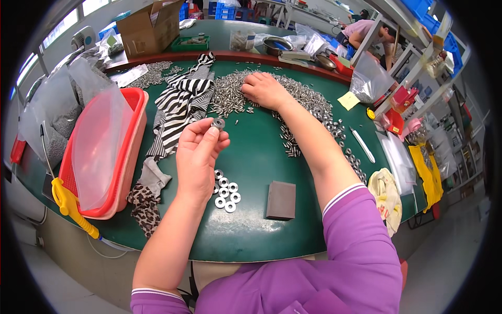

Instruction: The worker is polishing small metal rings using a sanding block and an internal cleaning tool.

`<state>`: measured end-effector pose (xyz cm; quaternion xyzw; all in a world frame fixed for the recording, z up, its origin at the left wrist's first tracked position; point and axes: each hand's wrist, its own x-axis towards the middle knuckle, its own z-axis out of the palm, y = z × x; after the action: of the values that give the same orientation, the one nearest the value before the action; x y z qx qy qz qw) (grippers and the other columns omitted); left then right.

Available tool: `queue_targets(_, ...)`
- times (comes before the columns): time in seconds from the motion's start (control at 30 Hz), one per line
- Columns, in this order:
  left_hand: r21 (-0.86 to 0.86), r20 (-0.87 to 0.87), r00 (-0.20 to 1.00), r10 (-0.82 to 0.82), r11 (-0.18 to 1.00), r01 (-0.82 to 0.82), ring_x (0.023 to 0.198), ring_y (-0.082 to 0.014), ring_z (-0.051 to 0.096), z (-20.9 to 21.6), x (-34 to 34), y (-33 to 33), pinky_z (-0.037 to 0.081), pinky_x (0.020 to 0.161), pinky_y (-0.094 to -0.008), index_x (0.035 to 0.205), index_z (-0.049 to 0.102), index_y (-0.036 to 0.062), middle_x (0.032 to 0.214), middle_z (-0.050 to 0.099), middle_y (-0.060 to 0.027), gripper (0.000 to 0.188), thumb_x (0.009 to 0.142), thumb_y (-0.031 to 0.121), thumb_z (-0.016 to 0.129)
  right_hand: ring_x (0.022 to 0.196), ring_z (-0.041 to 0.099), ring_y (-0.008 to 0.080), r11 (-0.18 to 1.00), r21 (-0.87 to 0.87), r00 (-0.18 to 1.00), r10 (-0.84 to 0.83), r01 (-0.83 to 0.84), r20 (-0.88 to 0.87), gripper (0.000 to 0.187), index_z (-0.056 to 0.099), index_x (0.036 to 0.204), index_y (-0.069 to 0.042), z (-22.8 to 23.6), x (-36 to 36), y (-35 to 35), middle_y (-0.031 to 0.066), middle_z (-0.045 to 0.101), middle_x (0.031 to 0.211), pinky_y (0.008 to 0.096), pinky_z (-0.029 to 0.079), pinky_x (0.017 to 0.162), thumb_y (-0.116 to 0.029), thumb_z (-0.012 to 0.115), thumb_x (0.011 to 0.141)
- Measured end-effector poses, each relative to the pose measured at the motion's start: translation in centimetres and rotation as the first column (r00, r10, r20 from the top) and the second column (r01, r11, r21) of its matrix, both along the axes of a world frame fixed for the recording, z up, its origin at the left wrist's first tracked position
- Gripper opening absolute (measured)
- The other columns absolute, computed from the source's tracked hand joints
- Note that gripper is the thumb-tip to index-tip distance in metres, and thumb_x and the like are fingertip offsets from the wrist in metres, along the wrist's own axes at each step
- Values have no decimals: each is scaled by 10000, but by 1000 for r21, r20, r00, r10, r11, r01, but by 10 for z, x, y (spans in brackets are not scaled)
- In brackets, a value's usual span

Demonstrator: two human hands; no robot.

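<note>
Above glossy green table, left grip pinching metal ring

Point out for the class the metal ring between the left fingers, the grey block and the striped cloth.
Metal ring [218,123]: head view, its face.
Grey block [282,199]: head view, its broad face.
Striped cloth [180,100]: head view, middle folds.

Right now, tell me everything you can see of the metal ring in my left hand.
The ring is small, round and silvery grey, metallic in look, with a darker centre. Your left hand pinches it and hides part of its edge. It is held up over the green table, its round face turned roughly toward the camera. Whether anything sits in the centre is too small to tell.
</note>
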<state>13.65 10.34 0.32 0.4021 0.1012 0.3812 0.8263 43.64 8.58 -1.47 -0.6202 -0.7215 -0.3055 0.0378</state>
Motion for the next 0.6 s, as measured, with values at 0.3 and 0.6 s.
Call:
queue_targets(0.3,23,6,1000,17,1000,-17,854,-112,598,-4,-1,8,505,782,-234,1105,518,49,1002,605,-44,194,919,85,563,989,527,273,991,-23,955,123,-134,-272,174,596,903,-119,38,-68,-63,60,556,1002,405,418,848,-261,635,811)
queue_targets(0.6,58,-30,999,13,998,-12,843,-120,594,-7,2,6,498,781,-256,1097,523,34,967,595,-43,210,902,85,583,982,517,246,981,-183,975,20,-61,-220,194,541,888,-80,10,-87,-136,74,542,974,372,400,878,-243,612,810)
